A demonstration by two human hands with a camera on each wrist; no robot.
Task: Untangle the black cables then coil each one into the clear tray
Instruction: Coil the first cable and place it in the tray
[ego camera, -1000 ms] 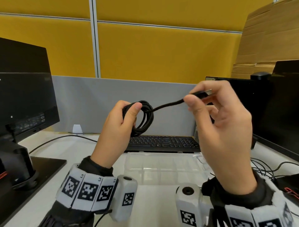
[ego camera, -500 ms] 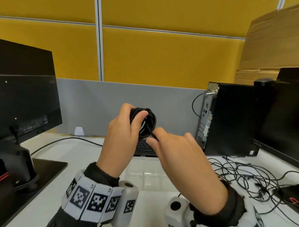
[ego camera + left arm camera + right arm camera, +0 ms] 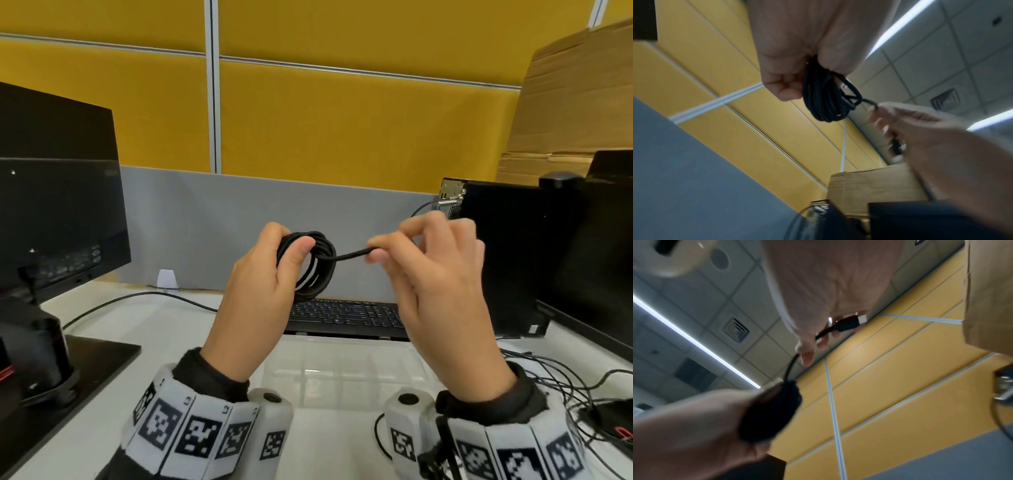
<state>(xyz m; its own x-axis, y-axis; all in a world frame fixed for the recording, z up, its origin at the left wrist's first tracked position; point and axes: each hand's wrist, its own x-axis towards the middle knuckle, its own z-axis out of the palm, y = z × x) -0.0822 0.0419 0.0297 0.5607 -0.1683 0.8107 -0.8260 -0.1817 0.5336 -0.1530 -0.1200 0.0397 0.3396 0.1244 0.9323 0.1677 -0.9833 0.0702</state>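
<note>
My left hand (image 3: 274,260) grips a small coil of black cable (image 3: 317,265) held up in the air, thumb pressed across its loops; the coil (image 3: 824,100) also shows in the left wrist view. My right hand (image 3: 404,251) pinches the cable's free end (image 3: 352,254) just right of the coil, and the plug (image 3: 851,322) with its metal tip lies in those fingers. The clear tray (image 3: 342,370) rests on the desk below both hands, in front of the keyboard. A tangle of thin black cables (image 3: 561,387) lies at the right of the desk.
A black keyboard (image 3: 346,317) sits behind the tray. A monitor (image 3: 58,212) and its stand base (image 3: 89,363) stand at left, a black computer tower (image 3: 507,253) and a second screen (image 3: 603,274) at right. Grey and yellow partition panels close off the back.
One second ago the right hand held the end stretched out far right. It then came in against the coil, and now has drawn the end out to the right again, shorter.
</note>
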